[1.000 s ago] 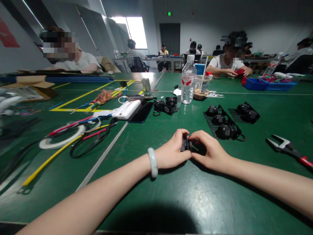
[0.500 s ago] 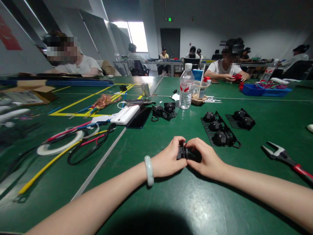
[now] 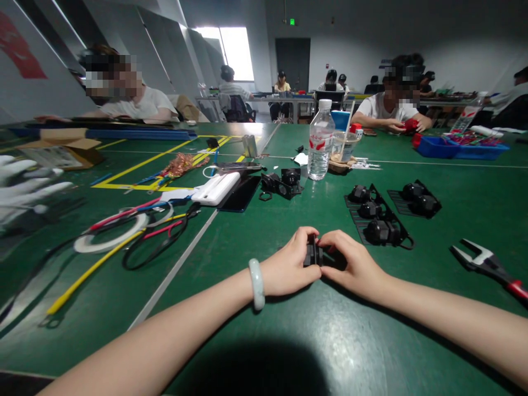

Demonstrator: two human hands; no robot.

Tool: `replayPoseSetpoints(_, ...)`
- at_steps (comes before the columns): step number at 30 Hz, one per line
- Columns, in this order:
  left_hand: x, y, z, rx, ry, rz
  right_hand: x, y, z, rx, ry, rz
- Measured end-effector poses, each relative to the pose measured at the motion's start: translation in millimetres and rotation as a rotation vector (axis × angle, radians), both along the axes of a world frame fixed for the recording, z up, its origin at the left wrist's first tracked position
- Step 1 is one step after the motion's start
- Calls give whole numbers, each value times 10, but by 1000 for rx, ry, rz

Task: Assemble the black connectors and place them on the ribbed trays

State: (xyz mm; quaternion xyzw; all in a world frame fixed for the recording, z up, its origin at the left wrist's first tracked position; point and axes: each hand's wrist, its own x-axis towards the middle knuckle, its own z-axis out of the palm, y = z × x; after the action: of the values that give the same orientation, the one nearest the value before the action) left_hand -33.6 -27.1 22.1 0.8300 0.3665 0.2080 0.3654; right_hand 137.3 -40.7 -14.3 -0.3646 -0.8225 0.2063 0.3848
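Note:
Between my two hands, low over the green table, is a small black plastic fitting (image 3: 312, 254) with a flat plate-like part. My left hand (image 3: 291, 267), with a pale bangle at the wrist, grips it from the left between thumb and fingers. From the right, my right hand (image 3: 357, 264) curls thumb and fingertips onto its edge. The fingers cover much of the fitting. Similar black fittings on ribbed plates (image 3: 381, 232) lie to the right, with another pair (image 3: 421, 201) behind. More black fittings (image 3: 284, 184) and a loose black ring (image 3: 265, 196) lie further ahead.
Red-handled pliers (image 3: 478, 257) lie at right. A water bottle (image 3: 320, 144) and a cup (image 3: 345, 147) stand ahead. Leftward are a white power bank (image 3: 216, 188), cables (image 3: 97, 270), a tape roll (image 3: 84, 243) and blurred white finger-like shapes (image 3: 31, 184). People sit across the table.
The view has shifted slightly, so the scene sits further right in the picture. Both hands keep their hold on the black fitting, with little visible finger movement.

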Motion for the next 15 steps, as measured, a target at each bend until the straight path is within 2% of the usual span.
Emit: replayPoseSetpoints(15, 11, 7, -46, 14, -7, -2, 3, -11, -24, 27, -6, -12)
